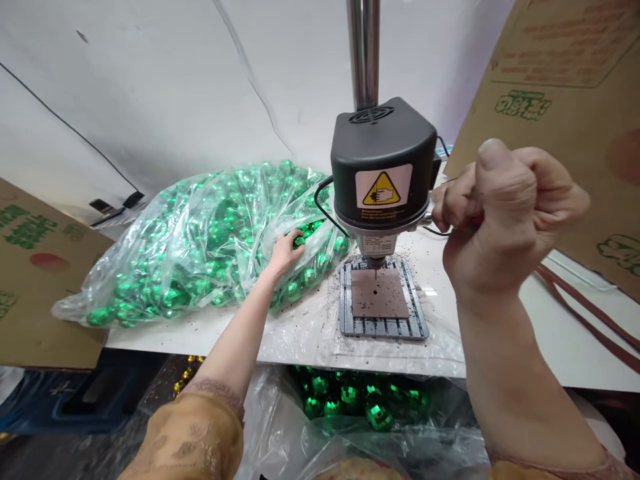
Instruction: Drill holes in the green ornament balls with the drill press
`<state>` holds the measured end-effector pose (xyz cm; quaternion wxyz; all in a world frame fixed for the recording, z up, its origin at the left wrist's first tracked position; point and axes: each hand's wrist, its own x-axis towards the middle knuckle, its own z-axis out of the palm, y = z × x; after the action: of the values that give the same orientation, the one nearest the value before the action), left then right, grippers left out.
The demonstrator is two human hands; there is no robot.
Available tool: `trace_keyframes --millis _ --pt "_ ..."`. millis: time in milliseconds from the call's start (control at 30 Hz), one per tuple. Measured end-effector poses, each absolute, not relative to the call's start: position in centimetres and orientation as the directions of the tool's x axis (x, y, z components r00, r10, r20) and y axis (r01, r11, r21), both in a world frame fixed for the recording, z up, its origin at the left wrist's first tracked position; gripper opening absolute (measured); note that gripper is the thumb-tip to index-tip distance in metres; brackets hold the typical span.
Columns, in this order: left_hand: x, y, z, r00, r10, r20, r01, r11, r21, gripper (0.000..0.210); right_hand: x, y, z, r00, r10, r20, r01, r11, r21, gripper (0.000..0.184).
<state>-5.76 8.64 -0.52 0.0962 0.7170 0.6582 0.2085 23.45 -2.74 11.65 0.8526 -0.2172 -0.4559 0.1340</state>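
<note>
Head view: the left hand [286,253] is placed at the right end of the clear bag [75,307], left of the drill [385,147]; its fingers are bent about a green bauble [299,241], but whether the grip bears firmly on it cannot be told. The right hand [505,213] is raised at the drill's right side; its grip is clenched, apparently around the lever [424,219], most of which is hidden.

For good handling, baubles should be taken singly, with the finger pads spread around the sphere; pressure should be kept light, as the shells are judged thin and slippery; loose film should be held well away from the bit [377,272]; the lever should be kept steady while the left hand is occupied; the chips on the board [380,303] should be brushed off, since a round part could be rocked by them.

The baubles are spherical, with glossy, mirror-like facets; the bag is of thin, crinkled film. The drill is cased in matt black, with a round vent on top, and is carried on a polished column [365,53]; the board is flat, brown and pierced by one dark hole; it is laid on a grooved metal base [419,327]; the white worktop [443,317] is smooth and strewn with dark chips.
</note>
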Motion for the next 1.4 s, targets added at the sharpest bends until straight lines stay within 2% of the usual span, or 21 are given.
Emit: trace_keyframes --millis 100,167,233,300,400,467,600,900,1133,1300,1400 --pt "-4.7 6.3 -0.8 0.109 0.916 0.386 0.785 -0.318 0.531 0.037 23.4 -2.8 11.7 0.541 0.427 0.725 -0.044 0.875 -0.483 0.039" --pt "-3.4 4.4 -1.3 0.077 0.884 0.461 0.623 -0.404 0.670 0.034 23.4 -2.8 11.7 0.543 0.438 0.717 -0.061 0.872 -0.486 0.040" --pt "-1.9 2.5 -1.8 0.004 0.897 0.442 0.398 -0.407 0.822 0.036 23.4 -2.8 11.7 0.538 0.440 0.719 -0.074 0.874 -0.480 0.040" --pt "-0.3 0.8 -2.2 -0.046 0.931 0.362 0.134 -0.353 0.926 0.041 23.5 -2.8 11.7 0.521 0.437 0.733 -0.080 0.880 -0.468 0.041" --pt "1.9 -1.3 -3.0 0.008 0.967 0.255 -0.113 -0.252 0.961 0.045 23.5 -2.8 11.6 0.501 0.432 0.750 -0.078 0.885 -0.459 0.041" --pt "3.0 -2.1 -3.8 0.093 0.965 0.245 -0.115 -0.234 0.965 0.050 23.4 -2.9 11.5 0.505 0.423 0.752 -0.076 0.890 -0.450 0.041" --pt "4.4 -2.4 -6.1 0.216 0.931 0.293 0.019 -0.304 0.952 0.052 23.3 -3.1 11.6 0.503 0.432 0.749 -0.088 0.887 -0.453 0.040" --pt "5.3 -1.3 -8.6 0.336 0.869 0.364 0.130 -0.425 0.896 0.048 23.1 -2.9 11.6 0.505 0.411 0.759 -0.088 0.899 -0.428 0.044" --pt "6.0 -1.9 -8.0 0.265 0.934 0.241 0.036 -0.259 0.965 0.044 22.9 -3.5 11.5 0.516 0.445 0.732 0.016 0.849 -0.528 0.047" --pt "6.9 -1.8 -7.9 0.220 0.935 0.279 -0.046 -0.276 0.960 0.048 23.0 -3.3 11.4 0.513 0.415 0.752 0.054 0.858 -0.511 0.049" --pt "7.0 -1.8 -7.9 0.206 0.928 0.310 -0.075 -0.301 0.951 0.058 23.1 -3.1 11.3 0.509 0.418 0.753 0.063 0.854 -0.516 0.048"
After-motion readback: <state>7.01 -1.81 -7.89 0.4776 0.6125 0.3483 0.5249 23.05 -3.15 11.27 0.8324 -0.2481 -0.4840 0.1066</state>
